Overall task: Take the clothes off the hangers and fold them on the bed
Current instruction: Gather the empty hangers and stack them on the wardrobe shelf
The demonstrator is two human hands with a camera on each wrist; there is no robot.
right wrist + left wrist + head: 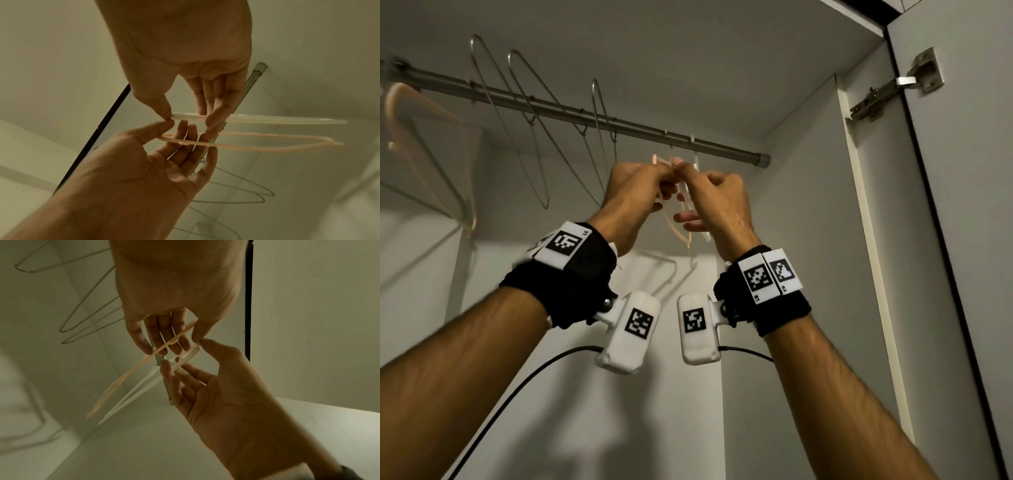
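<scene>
Hangers are all I have: my left hand (635, 185) pinches the peach hanger (267, 139) and my right hand (717, 197) the clear hanger (277, 119) on the rail (599, 118), no clothes in view, and one careless tug could knock both off.

Wrist bands (571, 274): black, on both bare forearms.
Tags (756, 278): white, black square codes.
Camera units (630, 330): white, black cables.
</scene>
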